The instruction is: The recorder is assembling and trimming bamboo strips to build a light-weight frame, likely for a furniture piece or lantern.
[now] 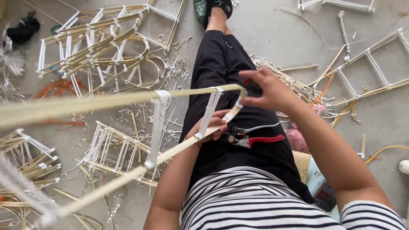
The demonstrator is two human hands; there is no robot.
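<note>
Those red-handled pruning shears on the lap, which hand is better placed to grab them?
Probably the left hand: it rests against the pruning shears while steadying the bamboo frame. The right hand is higher, pinching the frame's bent end.

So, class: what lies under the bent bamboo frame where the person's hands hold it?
Under the bamboo frame lie the person's black trousers, with red-handled pruning shears resting on the lap. The left hand supports the lower strip from beneath. The frame and right hand cover part of the lap.

Red-handled pruning shears (251, 138) on my lap, finished cane frames (96, 47) stacked left, white offcuts (128, 113) on floor, orange cord (59, 87).
</note>
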